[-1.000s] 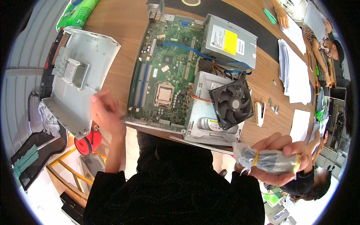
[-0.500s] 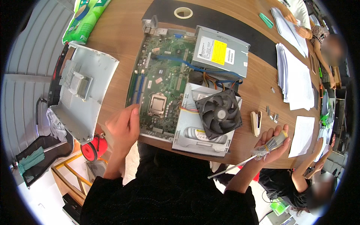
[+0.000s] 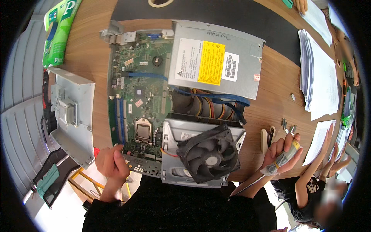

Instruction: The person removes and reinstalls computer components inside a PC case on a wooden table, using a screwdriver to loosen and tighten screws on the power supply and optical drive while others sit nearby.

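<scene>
An opened computer chassis [image 3: 143,167] lies before me with its green motherboard [image 3: 152,98] bare on the left. My left hand [image 3: 112,164] is closed at the chassis's near left corner, thumb on top, part of its fingers hidden. To the right, my right hand [image 3: 284,160] grips a screwdriver [image 3: 286,157] by its plastic-wrapped, yellow-ended handle; the shaft points back toward my forearm. A black fan [image 3: 206,154] rests tilted on the drive bay [image 3: 174,135], its thin wires leading toward the board. Behind it sits the silver power supply [image 3: 241,50], with blue and coloured cables [image 3: 212,106] bunched in front.
The removed cover [image 3: 83,100] stands at left, a green package [image 3: 60,34] beyond it. Beside my right hand are a stapler [image 3: 266,139] and several small metal pieces [image 3: 288,125]. Paper stacks [image 3: 319,77] lie farther right, near other people's hands [image 3: 326,143]. A tape roll [image 3: 160,2] is at the back.
The view has come closer, so the chassis and fan look larger and sit farther left. My left hand stays at the corner; my right hand still holds the screwdriver.
</scene>
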`<act>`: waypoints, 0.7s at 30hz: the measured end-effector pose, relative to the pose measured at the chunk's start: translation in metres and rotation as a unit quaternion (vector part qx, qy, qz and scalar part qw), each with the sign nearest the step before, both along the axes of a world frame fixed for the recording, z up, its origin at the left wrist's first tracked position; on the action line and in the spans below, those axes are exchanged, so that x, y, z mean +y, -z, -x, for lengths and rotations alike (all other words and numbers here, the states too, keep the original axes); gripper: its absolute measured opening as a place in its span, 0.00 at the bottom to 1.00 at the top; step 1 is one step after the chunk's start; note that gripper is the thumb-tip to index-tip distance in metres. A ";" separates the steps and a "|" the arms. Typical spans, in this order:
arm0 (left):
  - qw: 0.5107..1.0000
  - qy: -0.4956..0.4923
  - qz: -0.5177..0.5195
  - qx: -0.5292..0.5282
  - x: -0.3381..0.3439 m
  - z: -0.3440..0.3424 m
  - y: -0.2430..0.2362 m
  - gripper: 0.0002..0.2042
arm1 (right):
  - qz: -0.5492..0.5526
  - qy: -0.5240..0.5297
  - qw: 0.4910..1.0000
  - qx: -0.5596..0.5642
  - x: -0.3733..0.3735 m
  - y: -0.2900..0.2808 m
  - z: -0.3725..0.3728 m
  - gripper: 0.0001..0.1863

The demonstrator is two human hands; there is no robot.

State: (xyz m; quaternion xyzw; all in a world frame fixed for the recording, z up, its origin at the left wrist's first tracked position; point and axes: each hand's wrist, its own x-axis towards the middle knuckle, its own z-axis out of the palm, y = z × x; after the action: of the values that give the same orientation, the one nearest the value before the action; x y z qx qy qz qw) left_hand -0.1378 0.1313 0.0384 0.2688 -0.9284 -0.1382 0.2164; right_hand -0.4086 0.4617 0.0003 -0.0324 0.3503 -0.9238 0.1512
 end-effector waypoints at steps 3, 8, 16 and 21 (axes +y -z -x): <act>1.000 -0.008 -0.009 -0.002 0.002 0.003 0.001 0.09 | -0.006 0.013 1.000 -0.006 -0.003 -0.001 0.002 0.19; 1.000 -0.008 -0.015 -0.014 -0.005 0.010 -0.003 0.10 | -0.025 0.029 0.999 -0.018 -0.007 -0.004 0.001 0.19; 0.997 -0.010 -0.032 -0.072 -0.007 0.018 -0.012 0.16 | -0.045 0.017 0.999 0.001 -0.002 -0.001 0.000 0.20; 0.994 -0.021 -0.045 -0.095 -0.006 0.012 -0.011 0.17 | -0.052 0.028 0.998 -0.017 0.000 0.000 0.000 0.20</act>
State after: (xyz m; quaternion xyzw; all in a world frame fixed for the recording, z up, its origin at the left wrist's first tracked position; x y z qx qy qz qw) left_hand -0.1499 0.1256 0.0489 0.3100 -0.9315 -0.1493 0.1182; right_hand -0.4088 0.4614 0.0004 0.0009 0.3957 -0.9088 0.1327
